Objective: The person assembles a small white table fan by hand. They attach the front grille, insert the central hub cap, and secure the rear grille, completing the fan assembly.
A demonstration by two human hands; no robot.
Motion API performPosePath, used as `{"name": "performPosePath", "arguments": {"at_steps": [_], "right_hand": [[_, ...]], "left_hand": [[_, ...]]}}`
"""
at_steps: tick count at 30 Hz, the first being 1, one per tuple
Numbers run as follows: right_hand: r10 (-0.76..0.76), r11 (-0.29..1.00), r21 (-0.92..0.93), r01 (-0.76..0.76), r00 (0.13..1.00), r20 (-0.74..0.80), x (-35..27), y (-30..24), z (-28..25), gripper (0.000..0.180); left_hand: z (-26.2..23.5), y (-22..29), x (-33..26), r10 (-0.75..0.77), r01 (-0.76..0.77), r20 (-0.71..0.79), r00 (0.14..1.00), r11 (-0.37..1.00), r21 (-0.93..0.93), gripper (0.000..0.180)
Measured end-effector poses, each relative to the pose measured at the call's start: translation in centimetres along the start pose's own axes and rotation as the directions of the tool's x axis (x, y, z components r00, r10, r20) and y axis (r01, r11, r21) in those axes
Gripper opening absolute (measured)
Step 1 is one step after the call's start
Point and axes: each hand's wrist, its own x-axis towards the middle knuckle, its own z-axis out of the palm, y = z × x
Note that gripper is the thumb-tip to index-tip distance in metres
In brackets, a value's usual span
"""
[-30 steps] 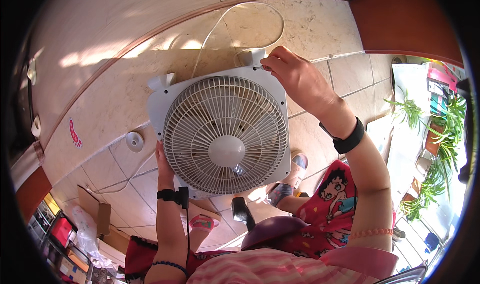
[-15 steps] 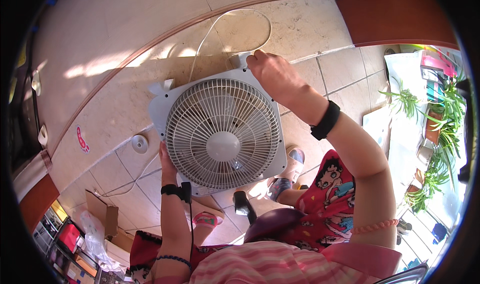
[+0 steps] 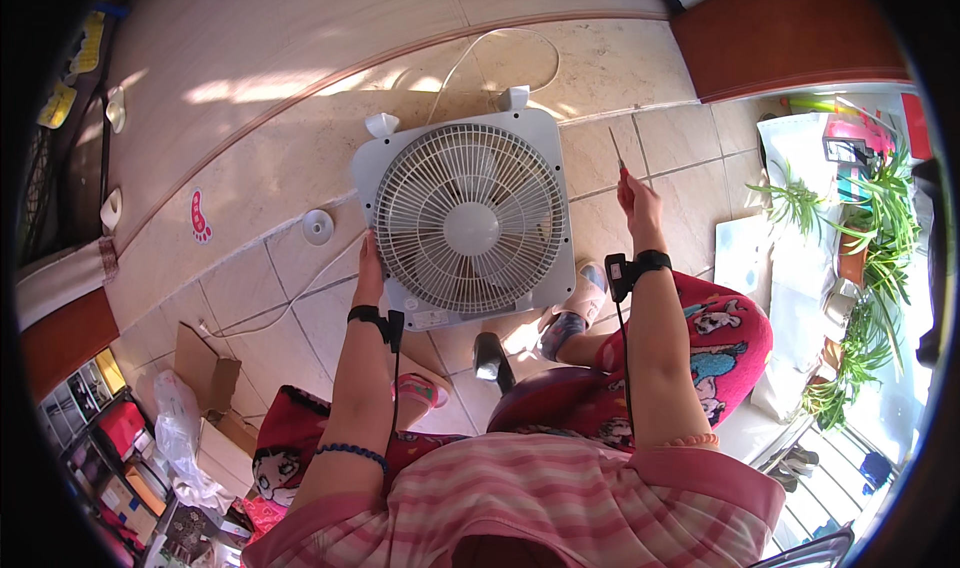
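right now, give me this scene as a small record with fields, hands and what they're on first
left hand: against the left edge of the box fan, its fingers partly hidden
right hand: holding a red-handled screwdriver, apart from the fan
screwdriver shaft: pointing away from the person
box fan: light grey, square, face toward the camera
white cord: looped beyond the fan
left side: pink footprint sticker, cardboard box
right side: potted plants

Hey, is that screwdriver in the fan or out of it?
Out: the right hand holds the screwdriver, with floor tiles showing between it and the fan.
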Motion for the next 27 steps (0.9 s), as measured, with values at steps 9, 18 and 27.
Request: {"name": "performPosePath", "arguments": {"at_steps": [9, 18, 27], "right_hand": [[-0.492, 0.608, -0.742, 0.282, 0.868, -0.073, 3.6, 13.1, -6.4, 0.024], [0.011, 0.912, -0.376, 0.166, 0.904, 0.427, -1.3, 15.5, 0.2, 0.058], [0.021, 0.843, -0.483, 0.239, 0.881, 0.473, -8.9, 4.8, 3.6, 0.063]], "left_hand": [[-0.2, -1.4, -2.7, 0.105, -0.073, -0.099, 0.989, 0.956, 0.283, 0.057], [0.3, 0.3, -2.0, 0.044, -0.006, -0.124, 0.991, 0.956, 0.293, 0.059], [-0.3, 7.2, -6.5, 0.069, -0.056, -0.042, 0.997, 0.965, 0.256, 0.069]]}}
